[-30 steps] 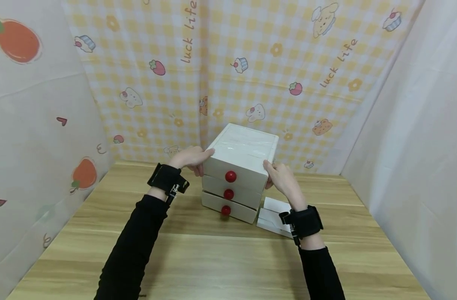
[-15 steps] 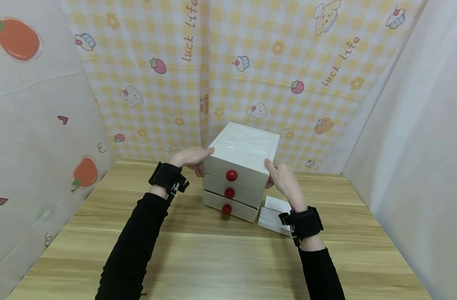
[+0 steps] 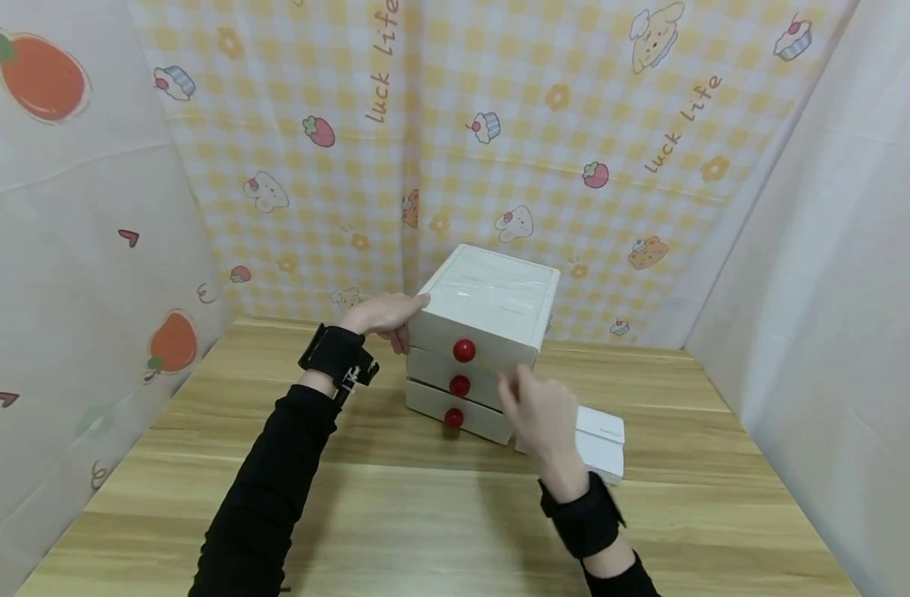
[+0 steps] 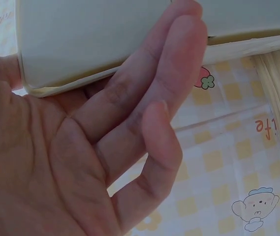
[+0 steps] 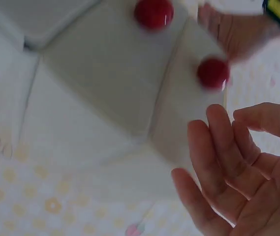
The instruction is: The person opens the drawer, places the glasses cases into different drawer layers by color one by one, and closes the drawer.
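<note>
A white cabinet (image 3: 492,290) of three small drawers stands on the table, each front carrying a round red knob: top (image 3: 464,350), middle (image 3: 459,385) and bottom (image 3: 454,418). My left hand (image 3: 383,317) rests against its upper left corner, thumb over the top edge. In the left wrist view its fingers (image 4: 179,54) lie fairly straight along the side. Before the cabinet's right front is my right hand (image 3: 542,414), bent fingers holding nothing. The right wrist view shows these fingertips just short of a red knob (image 5: 213,73).
A flat white object (image 3: 602,444) with a ridge across it lies right of the cabinet, partly behind my right hand. A checked yellow curtain (image 3: 313,207) hangs close behind, with white curtains (image 3: 820,290) at the sides. The wooden table (image 3: 395,522) extends toward me.
My right hand has left the cabinet's upper right edge and moved down and toward me, across the front. The left hand keeps its place, and the drawers look the same.
</note>
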`<state>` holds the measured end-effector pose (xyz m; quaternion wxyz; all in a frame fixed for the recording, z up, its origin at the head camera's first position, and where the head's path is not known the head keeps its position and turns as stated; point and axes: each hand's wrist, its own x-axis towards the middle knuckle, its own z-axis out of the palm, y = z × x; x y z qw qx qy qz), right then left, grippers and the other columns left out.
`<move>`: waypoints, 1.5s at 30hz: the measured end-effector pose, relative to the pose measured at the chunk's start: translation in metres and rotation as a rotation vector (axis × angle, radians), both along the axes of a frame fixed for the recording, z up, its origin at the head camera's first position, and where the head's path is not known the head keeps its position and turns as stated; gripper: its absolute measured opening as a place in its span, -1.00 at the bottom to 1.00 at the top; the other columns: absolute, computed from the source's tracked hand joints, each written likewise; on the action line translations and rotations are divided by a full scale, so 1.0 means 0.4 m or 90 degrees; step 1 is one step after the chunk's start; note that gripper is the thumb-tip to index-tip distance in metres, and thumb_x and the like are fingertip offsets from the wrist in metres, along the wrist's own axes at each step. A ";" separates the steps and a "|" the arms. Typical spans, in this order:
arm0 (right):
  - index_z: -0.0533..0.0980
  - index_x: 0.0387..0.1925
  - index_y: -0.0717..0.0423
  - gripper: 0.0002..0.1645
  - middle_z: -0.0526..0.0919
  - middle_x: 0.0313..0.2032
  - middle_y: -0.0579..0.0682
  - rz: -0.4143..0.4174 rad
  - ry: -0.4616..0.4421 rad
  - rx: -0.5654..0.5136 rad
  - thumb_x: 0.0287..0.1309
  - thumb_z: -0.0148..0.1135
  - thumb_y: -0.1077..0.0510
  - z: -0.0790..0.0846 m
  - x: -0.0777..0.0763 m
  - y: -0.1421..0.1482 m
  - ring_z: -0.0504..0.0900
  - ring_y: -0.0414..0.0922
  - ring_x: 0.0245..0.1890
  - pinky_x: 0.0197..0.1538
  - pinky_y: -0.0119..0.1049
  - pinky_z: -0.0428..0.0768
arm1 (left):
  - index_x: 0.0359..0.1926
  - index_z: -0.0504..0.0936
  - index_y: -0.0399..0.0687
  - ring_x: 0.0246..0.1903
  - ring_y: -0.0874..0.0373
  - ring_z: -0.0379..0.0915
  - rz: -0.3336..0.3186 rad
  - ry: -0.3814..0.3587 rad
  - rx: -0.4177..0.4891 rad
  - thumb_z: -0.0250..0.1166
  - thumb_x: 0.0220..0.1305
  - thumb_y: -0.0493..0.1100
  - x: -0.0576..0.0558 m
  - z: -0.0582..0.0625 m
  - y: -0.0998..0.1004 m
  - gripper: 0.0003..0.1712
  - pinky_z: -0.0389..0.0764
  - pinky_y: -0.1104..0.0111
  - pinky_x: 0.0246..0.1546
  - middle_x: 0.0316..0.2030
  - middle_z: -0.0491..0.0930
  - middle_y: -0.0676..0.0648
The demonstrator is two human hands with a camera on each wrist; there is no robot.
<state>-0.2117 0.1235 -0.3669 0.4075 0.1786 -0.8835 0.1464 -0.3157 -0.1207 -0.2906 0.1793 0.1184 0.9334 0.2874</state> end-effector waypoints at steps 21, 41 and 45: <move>0.07 -0.87 -0.05 -0.28 -0.03 -0.79 -0.20 -0.045 -0.151 0.153 0.01 0.35 -0.17 -0.224 -0.051 -0.109 0.06 -0.25 -0.79 -0.73 -0.40 -0.05 | -0.22 0.62 -0.24 -0.46 0.06 0.69 0.031 0.010 0.040 -0.41 0.42 0.32 0.000 -0.007 0.001 -0.14 0.53 0.16 -0.07 -0.51 0.72 -0.18; 0.04 -0.90 -0.06 -0.26 0.12 -0.83 -0.16 -0.123 -0.207 0.169 -0.01 0.36 -0.14 -0.225 -0.051 -0.163 0.12 -0.22 -0.80 -0.73 -0.36 0.01 | 0.04 0.54 -0.27 -0.45 -0.02 0.70 0.034 0.005 0.060 -0.40 0.42 0.32 -0.003 -0.023 0.001 -0.14 0.51 0.41 -0.44 -0.56 0.71 -0.18; 0.00 -0.90 -0.07 -0.24 0.02 -0.81 -0.18 -0.123 -0.229 0.166 0.01 0.34 -0.12 -0.223 -0.051 -0.165 0.06 -0.23 -0.78 -0.73 -0.37 -0.02 | 0.09 0.51 -0.26 -0.40 -0.06 0.70 0.040 -0.003 0.058 -0.40 0.41 0.33 -0.002 -0.026 0.002 -0.14 0.51 0.41 -0.43 -0.56 0.71 -0.17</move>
